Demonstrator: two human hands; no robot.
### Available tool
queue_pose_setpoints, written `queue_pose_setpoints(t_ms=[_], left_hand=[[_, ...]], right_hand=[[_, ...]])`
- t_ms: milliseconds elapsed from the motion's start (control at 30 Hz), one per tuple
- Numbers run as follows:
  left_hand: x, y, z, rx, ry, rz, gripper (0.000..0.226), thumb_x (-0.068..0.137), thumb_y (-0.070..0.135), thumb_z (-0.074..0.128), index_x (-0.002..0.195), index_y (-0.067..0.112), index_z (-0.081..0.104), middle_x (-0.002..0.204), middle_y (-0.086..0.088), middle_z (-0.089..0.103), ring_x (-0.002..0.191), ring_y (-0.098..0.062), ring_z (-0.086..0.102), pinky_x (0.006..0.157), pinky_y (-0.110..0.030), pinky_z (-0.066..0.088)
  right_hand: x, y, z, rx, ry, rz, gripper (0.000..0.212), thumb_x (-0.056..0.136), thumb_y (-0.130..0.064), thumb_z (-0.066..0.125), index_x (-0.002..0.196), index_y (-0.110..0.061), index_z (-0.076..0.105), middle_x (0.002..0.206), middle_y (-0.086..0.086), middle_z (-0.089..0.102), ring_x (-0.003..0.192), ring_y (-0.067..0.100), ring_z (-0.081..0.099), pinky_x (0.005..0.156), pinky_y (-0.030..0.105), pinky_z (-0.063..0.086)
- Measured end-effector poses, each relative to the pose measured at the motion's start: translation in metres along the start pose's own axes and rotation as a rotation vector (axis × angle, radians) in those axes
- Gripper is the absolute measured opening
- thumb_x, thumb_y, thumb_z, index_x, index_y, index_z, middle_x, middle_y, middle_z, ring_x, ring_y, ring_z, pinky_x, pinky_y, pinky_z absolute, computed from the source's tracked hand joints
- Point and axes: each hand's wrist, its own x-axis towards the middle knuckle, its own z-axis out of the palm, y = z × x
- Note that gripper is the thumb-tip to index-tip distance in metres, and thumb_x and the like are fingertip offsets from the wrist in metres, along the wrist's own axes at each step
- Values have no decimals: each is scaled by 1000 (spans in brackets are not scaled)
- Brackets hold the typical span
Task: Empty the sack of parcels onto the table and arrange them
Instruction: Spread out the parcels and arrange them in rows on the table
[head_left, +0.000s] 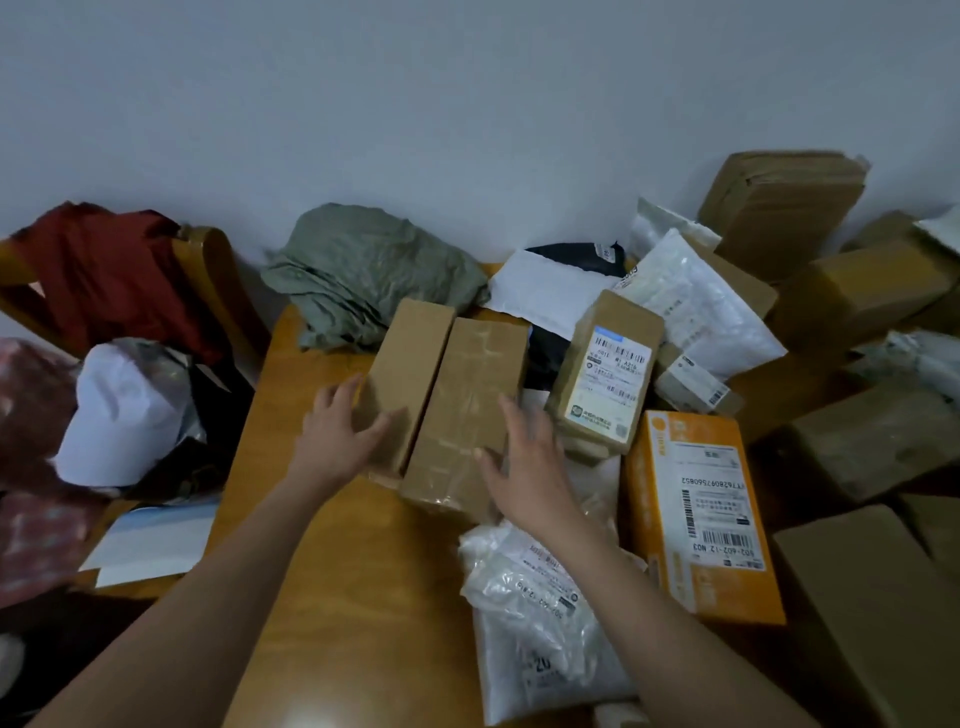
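Two plain, rectangular cardboard boxes lie side by side at mid-table (311, 597), a smooth wooden top. My left hand (337, 431) rests flat, fingers relaxed, on the left box (410, 364); my right hand (524, 457) lies spread on the taped right box (467, 410), gripping nothing. Behind them slumps the crumpled grey-green sack (363, 270). Right of them: one orange carton (701, 514), glossy white mailers.

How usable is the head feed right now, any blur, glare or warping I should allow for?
Head view: dim, flat indoor light, no glare; both the left hand and right hand are motion-smeared over the two brown boxes; the orange box label stays readable; wide-angle warping bends the table edges; the right-side carton pile is murky.
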Motion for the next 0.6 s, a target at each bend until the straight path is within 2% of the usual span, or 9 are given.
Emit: queue_pose_setpoints(t_ms=[100, 167, 233, 333, 433, 533, 600], left_hand=[[1, 5, 13, -162, -76, 40, 97, 77, 57, 69, 152, 27, 15, 152, -3, 28, 134, -26, 36, 106, -41, 36], [-4, 1, 13, -130, -42, 36, 101, 75, 55, 72, 152, 28, 13, 150, -5, 31, 131, -27, 39, 102, -40, 39], [-11, -20, 8, -142, -58, -23, 97, 77, 50, 72, 152, 29, 15, 147, -6, 34, 128, -29, 42, 98, -42, 43], [-19, -61, -12, -343, -86, -132, 83, 82, 50, 64, 151, 24, 27, 148, -10, 32, 132, -33, 37, 105, -47, 38], [-14, -93, -31, -319, 13, -321, 75, 80, 55, 43, 144, 17, 42, 147, -18, 32, 133, -40, 31, 110, -49, 28], [-11, -113, -34, -244, 53, -356, 63, 92, 42, 43, 146, 10, 37, 145, -24, 36, 131, -45, 34, 107, -54, 31], [-12, -116, -33, -113, 99, -356, 59, 96, 35, 46, 147, 8, 33, 143, -27, 36, 129, -48, 33, 105, -57, 31]], right_hand=[[16, 0, 18, 301, -44, 117, 82, 94, -41, 54, 149, -44, -7, 159, -1, 15, 138, 27, 35, 109, 43, 38], [9, -10, 28, 270, -13, 88, 85, 94, -35, 56, 149, -42, -8, 158, -2, 18, 129, 24, 47, 102, 38, 45], [-8, -24, 40, 101, 38, 26, 84, 92, -36, 56, 148, -40, -6, 155, 1, 21, 123, 25, 49, 98, 44, 48], [-34, -50, 54, 58, 88, -152, 77, 91, -38, 53, 148, -33, 2, 148, 2, 28, 135, 24, 32, 108, 47, 35], [-35, -66, 59, 149, 63, -255, 67, 92, -34, 53, 148, -33, 15, 143, -5, 34, 131, 15, 29, 111, 41, 30], [-26, -63, 68, 136, -65, -178, 65, 94, -43, 48, 148, -41, 12, 153, -1, 19, 138, 24, 18, 114, 46, 25], [-19, -56, 73, 192, -151, -85, 68, 94, -50, 48, 147, -47, 6, 158, -3, 7, 143, 28, 10, 114, 46, 22]])
